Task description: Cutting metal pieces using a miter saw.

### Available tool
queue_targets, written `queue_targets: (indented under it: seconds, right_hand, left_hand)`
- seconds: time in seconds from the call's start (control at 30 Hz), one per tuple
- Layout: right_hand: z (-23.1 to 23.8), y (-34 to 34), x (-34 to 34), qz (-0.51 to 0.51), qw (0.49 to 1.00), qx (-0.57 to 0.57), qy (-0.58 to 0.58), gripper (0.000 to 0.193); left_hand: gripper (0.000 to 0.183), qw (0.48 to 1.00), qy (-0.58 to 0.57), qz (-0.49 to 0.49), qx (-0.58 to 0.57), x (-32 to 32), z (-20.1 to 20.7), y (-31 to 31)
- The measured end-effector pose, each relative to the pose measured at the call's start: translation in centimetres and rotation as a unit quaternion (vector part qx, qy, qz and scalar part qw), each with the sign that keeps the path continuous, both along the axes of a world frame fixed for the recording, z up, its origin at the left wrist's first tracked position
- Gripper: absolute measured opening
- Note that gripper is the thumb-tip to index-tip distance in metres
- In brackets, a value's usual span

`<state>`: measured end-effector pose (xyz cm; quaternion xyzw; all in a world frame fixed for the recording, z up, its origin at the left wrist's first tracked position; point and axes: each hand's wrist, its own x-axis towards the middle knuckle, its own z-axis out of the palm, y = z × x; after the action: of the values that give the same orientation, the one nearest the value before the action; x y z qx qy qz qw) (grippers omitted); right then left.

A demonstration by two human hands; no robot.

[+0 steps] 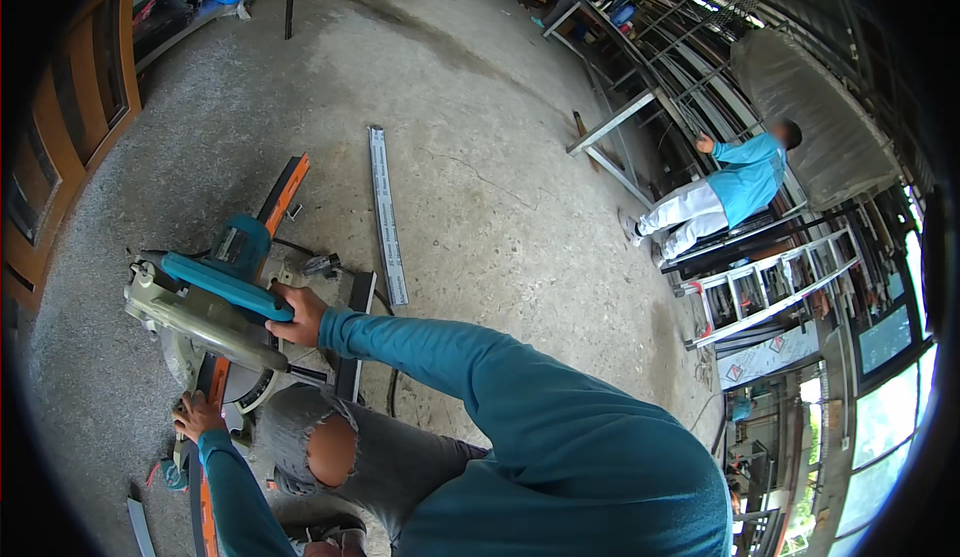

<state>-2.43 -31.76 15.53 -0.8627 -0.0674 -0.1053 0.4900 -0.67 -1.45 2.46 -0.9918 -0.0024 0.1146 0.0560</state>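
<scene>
A teal and grey miter saw (205,322) stands on the concrete floor at my left. My right hand (298,315) is closed round its teal handle (235,289). A long dark bar with an orange strip (286,195) runs across the saw, passing under the blade guard. Below the guard, my left hand (200,418) has its fingers curled over this bar beside the saw's fence; the fingertips are partly hidden. The saw blade (243,381) shows in part between the guard and my bent knee.
A long strip with a printed film (386,217) lies on the floor ahead. A dark profile (355,337) is right of the saw. A person in a blue shirt (748,182) stands by metal racks at the right, near an aluminium ladder (775,285). Wooden frames (75,127) lean at the left.
</scene>
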Motion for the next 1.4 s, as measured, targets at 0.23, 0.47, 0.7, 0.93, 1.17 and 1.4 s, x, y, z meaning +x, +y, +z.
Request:
queue_targets:
  seconds: [0.23, 0.47, 0.7, 0.93, 1.17, 1.4]
  right_hand:
    - [-2.9, -0.3, -0.6, -0.012, 0.999, 0.020, 0.024, 0.034]
    - [-2.1, 0.1, -1.0, -0.034, 0.996, 0.028, 0.081, 0.028]
    - [11.1, 3.2, 9.1, 0.039, 0.989, -0.105, 0.096, 0.047]
    - [13.9, 2.2, 16.2, 0.192, 0.924, 0.267, 0.196, 0.042]
    - [-9.2, -7.7, 12.6, -0.188, 0.737, 0.556, 0.335, 0.051]
    - [-27.7, -6.2, 15.1, 0.245, 0.860, -0.343, 0.289, 0.065]
  left_hand:
    - [0.046, 0.998, 0.060, 0.014, 0.019, 0.2, 1.1, -0.5]
    - [0.040, 0.996, 0.081, 0.027, 0.020, 0.4, 1.6, -1.1]
    - [0.037, 0.999, 0.045, -0.011, -0.017, 0.6, -1.0, 0.6]
    - [0.031, 0.992, -0.027, -0.122, -0.028, -6.7, -0.1, 3.4]
    - [0.018, 0.984, 0.036, -0.145, -0.098, -18.0, -3.1, 8.2]
    - [0.016, 0.991, 0.101, 0.079, -0.025, -20.4, -7.9, 11.2]
